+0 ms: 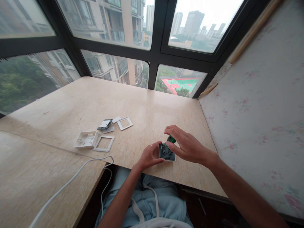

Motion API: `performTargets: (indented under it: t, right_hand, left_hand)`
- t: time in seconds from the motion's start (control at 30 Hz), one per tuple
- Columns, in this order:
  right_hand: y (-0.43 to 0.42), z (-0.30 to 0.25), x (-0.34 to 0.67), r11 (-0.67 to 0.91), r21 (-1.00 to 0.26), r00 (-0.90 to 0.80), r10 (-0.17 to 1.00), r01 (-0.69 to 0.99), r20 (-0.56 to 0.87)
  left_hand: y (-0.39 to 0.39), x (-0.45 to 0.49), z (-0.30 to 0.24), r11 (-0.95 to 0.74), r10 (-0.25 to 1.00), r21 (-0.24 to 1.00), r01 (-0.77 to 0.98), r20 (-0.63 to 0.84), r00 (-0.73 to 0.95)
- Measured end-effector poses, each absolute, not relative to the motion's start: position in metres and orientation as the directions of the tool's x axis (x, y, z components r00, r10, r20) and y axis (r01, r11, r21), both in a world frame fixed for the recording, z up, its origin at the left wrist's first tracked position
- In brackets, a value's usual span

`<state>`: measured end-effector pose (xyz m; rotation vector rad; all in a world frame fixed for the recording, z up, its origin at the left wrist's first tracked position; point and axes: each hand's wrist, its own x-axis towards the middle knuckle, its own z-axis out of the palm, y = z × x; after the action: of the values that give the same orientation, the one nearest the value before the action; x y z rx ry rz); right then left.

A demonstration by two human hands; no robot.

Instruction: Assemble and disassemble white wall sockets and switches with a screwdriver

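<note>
A dark grey switch module [167, 153] with a white rim lies on the beige stone sill near its front edge. My left hand [149, 156] pinches its left side, thumb and fingers closed on the rim. My right hand [185, 144] hovers over the module's top right corner, fingers curled around a green-handled screwdriver [171, 139] that points down at it. Further left lie a white back box [85, 139], a white frame [104, 143], a second white frame [124, 123] and another grey switch module [104, 124].
A white cable [71, 180] runs across the lower left ledge and drops off the edge. Dark-framed windows [154, 53] close off the back. A floral-papered wall [256, 107] stands on the right. Small white cover pieces [116, 119] lie by the frames.
</note>
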<state>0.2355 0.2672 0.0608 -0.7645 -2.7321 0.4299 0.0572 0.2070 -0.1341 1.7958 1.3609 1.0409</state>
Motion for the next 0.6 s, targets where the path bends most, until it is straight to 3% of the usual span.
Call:
performTargets:
  t: [0.13,0.23,0.3,0.47,0.53,0.6]
  right_hand:
    - [0.268,0.062,0.242,0.744,-0.552,-0.861,0.501,0.377,0.087]
    - [0.27,0.06,0.243,0.718,-0.596,-0.862,0.5,0.358,0.085]
    - [0.271,0.058,0.24,0.753,-0.518,-0.84,0.531,0.407,0.113]
    - [0.273,0.055,0.232,0.732,-0.138,-0.722,0.682,0.668,0.12]
    - [0.272,0.056,0.231,0.715,-0.136,-0.705,0.699,0.686,0.117]
    - [0.271,0.058,0.233,0.736,-0.235,-0.732,0.67,0.635,0.12]
  left_hand:
    - [0.207,0.057,-0.135,-0.251,0.967,0.856,0.451,0.207,0.146]
    - [0.207,0.057,-0.136,-0.247,0.969,0.857,0.453,0.205,0.141]
    - [0.207,0.057,-0.137,-0.242,0.97,0.856,0.456,0.199,0.141]
    - [0.208,0.058,-0.136,-0.225,0.974,0.853,0.471,0.185,0.131]
    - [0.207,0.058,-0.134,-0.227,0.973,0.855,0.467,0.185,0.135]
    - [0.207,0.058,-0.133,-0.23,0.973,0.856,0.464,0.187,0.136]
